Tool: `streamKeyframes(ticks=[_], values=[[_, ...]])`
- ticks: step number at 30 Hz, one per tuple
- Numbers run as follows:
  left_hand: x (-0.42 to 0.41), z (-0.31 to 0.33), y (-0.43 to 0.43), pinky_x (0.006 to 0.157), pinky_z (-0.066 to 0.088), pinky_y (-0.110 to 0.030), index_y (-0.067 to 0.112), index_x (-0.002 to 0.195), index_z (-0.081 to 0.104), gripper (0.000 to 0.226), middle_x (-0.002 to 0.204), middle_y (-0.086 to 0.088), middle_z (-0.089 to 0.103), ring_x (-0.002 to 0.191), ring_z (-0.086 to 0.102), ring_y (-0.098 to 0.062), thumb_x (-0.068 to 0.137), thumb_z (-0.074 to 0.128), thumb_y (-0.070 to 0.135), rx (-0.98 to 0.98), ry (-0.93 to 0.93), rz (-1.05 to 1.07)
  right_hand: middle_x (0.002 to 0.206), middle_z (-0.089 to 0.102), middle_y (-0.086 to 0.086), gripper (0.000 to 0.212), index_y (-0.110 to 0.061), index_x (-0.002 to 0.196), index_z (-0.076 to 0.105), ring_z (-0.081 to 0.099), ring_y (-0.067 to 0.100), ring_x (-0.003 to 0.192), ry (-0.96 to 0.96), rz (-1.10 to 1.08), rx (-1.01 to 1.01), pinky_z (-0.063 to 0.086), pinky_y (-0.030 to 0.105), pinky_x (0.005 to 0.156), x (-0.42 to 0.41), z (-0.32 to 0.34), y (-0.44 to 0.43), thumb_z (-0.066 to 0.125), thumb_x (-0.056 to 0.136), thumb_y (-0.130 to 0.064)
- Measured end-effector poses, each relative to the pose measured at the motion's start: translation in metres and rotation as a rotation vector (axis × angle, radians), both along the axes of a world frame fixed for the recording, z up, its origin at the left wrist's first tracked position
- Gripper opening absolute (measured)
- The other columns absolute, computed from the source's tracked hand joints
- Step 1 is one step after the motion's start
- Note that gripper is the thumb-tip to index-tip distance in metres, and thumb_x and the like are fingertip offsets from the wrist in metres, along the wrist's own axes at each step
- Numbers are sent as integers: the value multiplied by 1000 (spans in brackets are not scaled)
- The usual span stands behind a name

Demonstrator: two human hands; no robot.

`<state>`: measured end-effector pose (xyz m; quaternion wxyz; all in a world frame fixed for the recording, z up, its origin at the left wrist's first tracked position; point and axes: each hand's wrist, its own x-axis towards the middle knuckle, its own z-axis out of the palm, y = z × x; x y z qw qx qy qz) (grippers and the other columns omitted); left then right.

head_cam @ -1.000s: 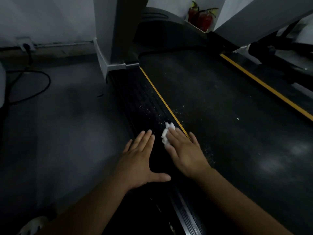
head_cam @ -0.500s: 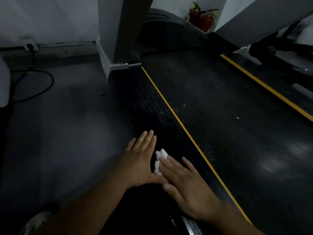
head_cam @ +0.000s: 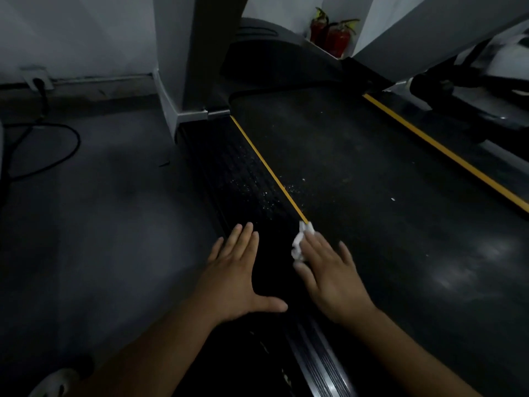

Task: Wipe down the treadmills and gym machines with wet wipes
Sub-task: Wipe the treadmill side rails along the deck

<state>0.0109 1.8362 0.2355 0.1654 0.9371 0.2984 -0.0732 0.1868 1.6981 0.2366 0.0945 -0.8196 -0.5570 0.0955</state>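
The big black treadmill (head_cam: 357, 196) with its dusty rubber belt fills most of the view, sitting on a dark grey floor (head_cam: 100, 224). The left hand (head_cam: 237, 279) hasn't budged from half a second back: it lies flat on the black ribbed side rail (head_cam: 237, 179), fingers straight and together, thumb stuck out, holding nothing. The right hand (head_cam: 329, 276) is the one that has moved. It was down next to the left thumb, and now it has slid forward and to the right. Its fingers are stretched out flat, pressing the crumpled white wet wipe (head_cam: 300, 242) onto the deck. The wipe pokes out past the fingertips, right where the nearer thin yellow stripe (head_cam: 269, 170) meets the hand, at the edge between rail and belt. Just ahead of it there's a scatter of white specks (head_cam: 257, 190).

Count-wise: two hands, one wipe, two yellow stripes, the second one (head_cam: 446, 153) on the far side. There are also two red fire extinguishers (head_cam: 332, 35) at the back and one black cable (head_cam: 57, 156) looped on the floor.
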Motion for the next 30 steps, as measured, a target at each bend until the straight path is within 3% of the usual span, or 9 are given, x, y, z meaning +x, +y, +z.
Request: streamKeyframes(ticks=[4, 8, 12, 16, 20, 23, 26, 30], values=[[6, 1, 2, 125, -13, -39, 18, 161, -16, 153, 163, 4, -34, 147, -36, -10, 44, 26, 107, -2, -25, 29, 167, -1, -11, 85, -28, 161, 16, -8, 5, 154, 80, 27, 0, -7, 37, 125, -20, 5, 21, 1, 90, -72], [7, 3, 3, 124, -14, -39, 17, 160, -17, 151, 163, 3, -34, 147, -36, -11, 48, 29, 106, 0, -15, 22, 167, -1, -15, 93, -31, 162, 16, -12, -2, 151, 6, 72, -43, -8, 41, 125, -9, 3, -2, -14, 87, -77], [8, 3, 7, 125, -13, -38, 18, 160, -16, 143, 164, 4, -32, 147, -35, -10, 57, 38, 99, -3, -13, 22, 169, 2, -7, 88, -25, 161, 17, -16, 3, 149, 9, -50, 31, -13, 37, 123, -5, 3, 44, -4, 88, -69], [6, 5, 15, 126, -9, -38, 21, 162, -12, 140, 165, 10, -29, 148, -31, -4, 56, 36, 100, -33, -32, 6, 169, -1, -7, 83, -22, 160, 24, -14, 3, 152, 48, 115, 37, -13, 28, 122, -18, 4, 46, 3, 93, -65], [7, 3, 15, 126, -8, -39, 21, 161, -13, 134, 164, 9, -30, 147, -33, -5, 65, 45, 95, -47, -45, 5, 168, 16, -6, 84, -23, 159, 31, 10, 6, 154, -14, 119, 21, 3, 35, 125, -7, 6, 50, -1, 93, -64], [5, 5, 19, 126, -10, -39, 21, 161, -12, 133, 165, 9, -28, 148, -32, -4, 67, 46, 95, -16, -36, -1, 169, 13, -9, 83, -29, 160, 25, 3, 5, 154, 24, 63, 31, 2, 39, 124, -14, 3, 75, -3, 91, -65], [3, 4, 28, 125, -12, -40, 20, 161, -14, 136, 165, 7, -29, 148, -32, -6, 63, 40, 97, 8, -35, 28, 166, 4, -18, 75, -34, 161, 19, -8, -4, 151, 95, 168, 20, -3, 38, 125, -23, 3, 60, 2, 94, -63], [4, 3, 31, 126, -12, -40, 19, 160, -17, 140, 163, 4, -33, 147, -34, -8, 61, 40, 99, 5, -6, 18, 163, -1, -22, 75, -35, 160, 18, -9, -7, 148, 23, 112, 2, -2, 43, 126, 3, 2, 50, 2, 93, -65]])
